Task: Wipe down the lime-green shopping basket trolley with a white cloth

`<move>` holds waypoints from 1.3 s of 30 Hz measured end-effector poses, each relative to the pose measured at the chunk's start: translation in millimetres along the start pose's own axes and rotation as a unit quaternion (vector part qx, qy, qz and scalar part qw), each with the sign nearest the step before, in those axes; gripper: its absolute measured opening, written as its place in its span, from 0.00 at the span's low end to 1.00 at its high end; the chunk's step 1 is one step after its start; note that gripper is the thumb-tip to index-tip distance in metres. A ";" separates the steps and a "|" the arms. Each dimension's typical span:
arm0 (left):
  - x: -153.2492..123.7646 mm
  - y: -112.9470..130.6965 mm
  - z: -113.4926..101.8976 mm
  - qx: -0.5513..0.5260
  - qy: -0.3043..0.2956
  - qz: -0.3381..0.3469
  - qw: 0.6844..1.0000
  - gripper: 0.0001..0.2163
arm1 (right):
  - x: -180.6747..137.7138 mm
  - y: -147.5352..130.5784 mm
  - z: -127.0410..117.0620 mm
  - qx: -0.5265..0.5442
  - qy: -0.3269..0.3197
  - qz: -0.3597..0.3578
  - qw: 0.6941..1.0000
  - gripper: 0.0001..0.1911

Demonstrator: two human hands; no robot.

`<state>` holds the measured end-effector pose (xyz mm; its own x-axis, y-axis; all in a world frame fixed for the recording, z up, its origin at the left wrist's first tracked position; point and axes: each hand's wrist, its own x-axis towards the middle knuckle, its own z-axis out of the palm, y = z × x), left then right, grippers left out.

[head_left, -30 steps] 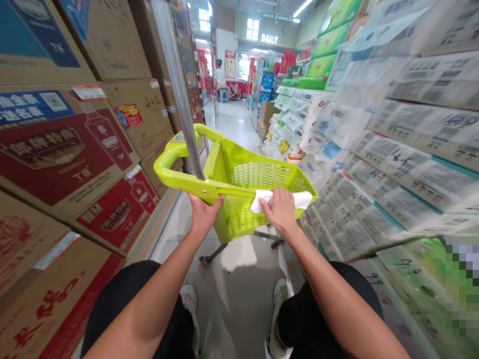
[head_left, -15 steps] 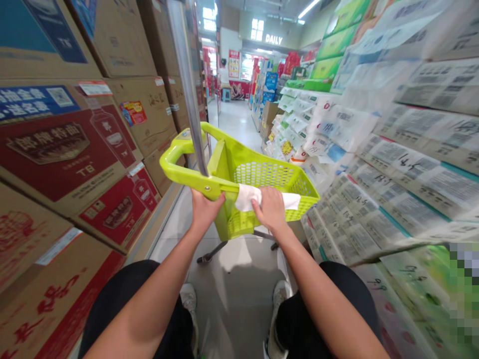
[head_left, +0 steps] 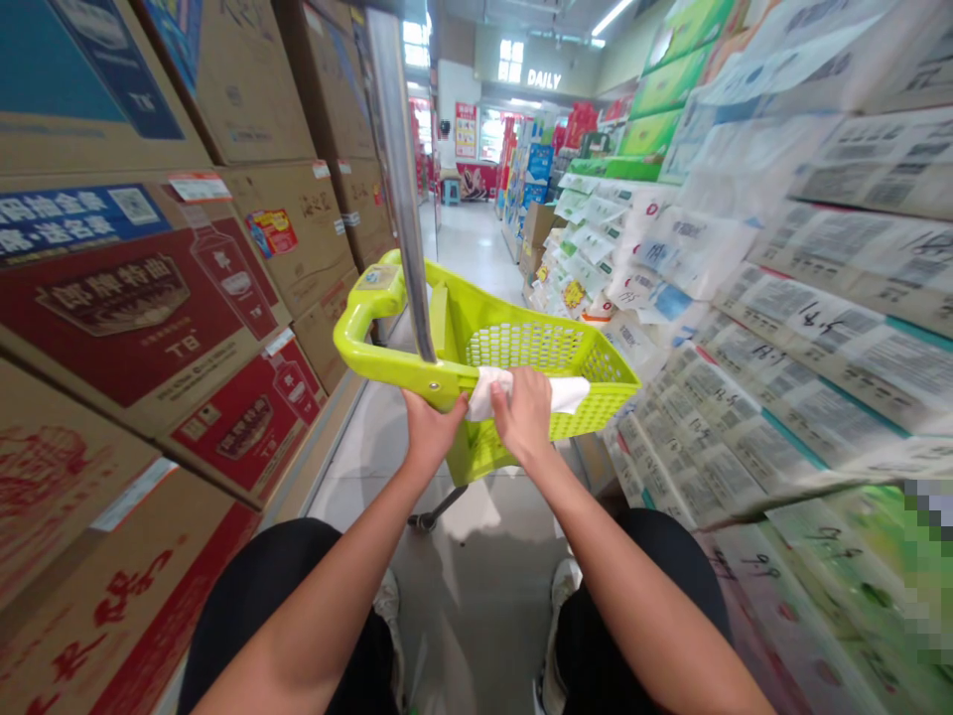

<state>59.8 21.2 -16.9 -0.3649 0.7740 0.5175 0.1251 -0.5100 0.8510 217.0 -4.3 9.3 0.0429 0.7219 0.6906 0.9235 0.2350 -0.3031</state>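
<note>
My left grip (head_left: pixel 434 429) is clamped on the side frame of the yellow-green cart (head_left: pixel 387 367), just below where the metal pole (head_left: pixel 408 199) meets it, thumb on the near face and the other fingers hidden from me; my right grip (head_left: pixel 525 415) is closed over the white cloth (head_left: pixel 570 394), holding it against the near edge of the basket (head_left: pixel 525 345), just right of my left thumb, a loose end sticking out past my knuckles; a dark caster (head_left: pixel 424 521) sits below the left grip; I judge that the loose end could bunch or snag in the basket's holes if I drag unevenly, that the cloth could slip out if my right grip lightens, that the cart could roll or swing toward the stacked packs (head_left: pixel 734 417) on the right if my left grip eases, and that my grips, so close together, could bump.
</note>
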 end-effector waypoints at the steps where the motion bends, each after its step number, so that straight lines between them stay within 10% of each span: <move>1: -3.1 2.3 2.3 -0.014 -0.008 0.001 1.000 0.32 | 1.3 -17.3 0.3 0.027 0.006 -0.006 1.000 0.27; 7: -5.1 9.5 4.6 -0.009 -0.004 0.019 1.000 0.31 | 6.8 -31.0 -6.4 0.076 -0.038 -0.057 0.995 0.25; 20: 31.8 -7.1 -16.5 0.007 0.025 0.007 1.000 0.32 | -1.3 160.4 -31.1 -0.129 -0.053 0.091 0.986 0.28; 24: 23.0 -1.4 -14.5 -0.011 0.022 0.023 0.999 0.35 | 0.9 134.7 -24.1 -0.137 -0.036 0.110 0.984 0.30; 33: -11.9 8.1 -2.9 -0.031 0.002 0.008 0.999 0.32 | 3.7 -35.6 -5.0 0.068 -0.028 -0.030 0.997 0.27; 39: -5.9 6.9 -5.0 0.004 -0.001 0.019 1.000 0.30 | 10.8 18.5 -19.3 0.017 -0.107 -0.090 0.990 0.27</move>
<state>58.1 11.1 -14.6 -0.3582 0.7552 0.5490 0.1462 -0.5354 0.8319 241.9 -4.7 23.8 -0.2067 0.7865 0.5820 0.8955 0.3918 -0.2113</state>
